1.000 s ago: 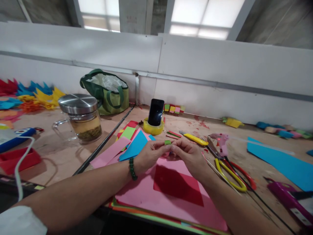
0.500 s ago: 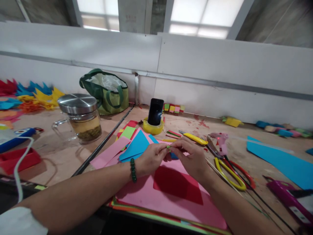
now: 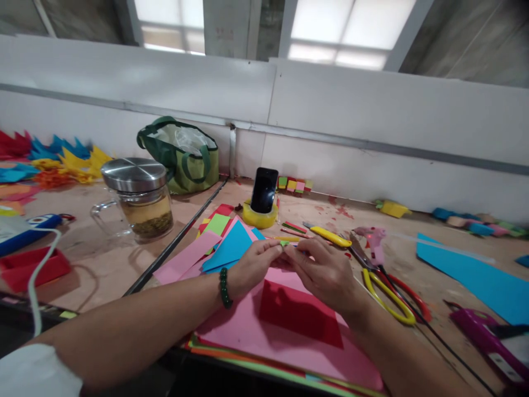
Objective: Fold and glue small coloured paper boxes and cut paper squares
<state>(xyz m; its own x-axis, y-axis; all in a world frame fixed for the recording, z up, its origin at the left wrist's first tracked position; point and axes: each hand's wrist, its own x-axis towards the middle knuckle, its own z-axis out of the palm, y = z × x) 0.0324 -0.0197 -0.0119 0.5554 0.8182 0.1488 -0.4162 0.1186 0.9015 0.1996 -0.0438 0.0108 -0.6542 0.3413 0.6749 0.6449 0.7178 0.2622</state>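
My left hand (image 3: 254, 267), with a green bead bracelet (image 3: 225, 288) on its wrist, pinches a small green paper piece (image 3: 284, 243). My right hand (image 3: 324, 269) meets it at the same piece, its fingers closed around the other side. Most of the piece is hidden by the fingers. Below the hands, a dark red paper sheet (image 3: 300, 317) lies on a stack of pink paper (image 3: 248, 331). Blue paper (image 3: 229, 248) lies just beyond my left hand. Past my right hand are a yellow utility knife (image 3: 330, 236) and scissors (image 3: 390, 298) with yellow and red handles.
A phone (image 3: 264, 189) leans in a yellow tape roll (image 3: 259, 217). A pink glue gun (image 3: 376, 242) rests by the scissors. On the left stand a lidded glass mug (image 3: 142, 212) and a green bag (image 3: 194, 171). A blue sheet (image 3: 475, 275) and purple power strip (image 3: 490, 336) lie right.
My right hand has turned slightly and its fingers have curled in more at the green paper piece. My left hand stays nearly in place. The view has shifted a little.
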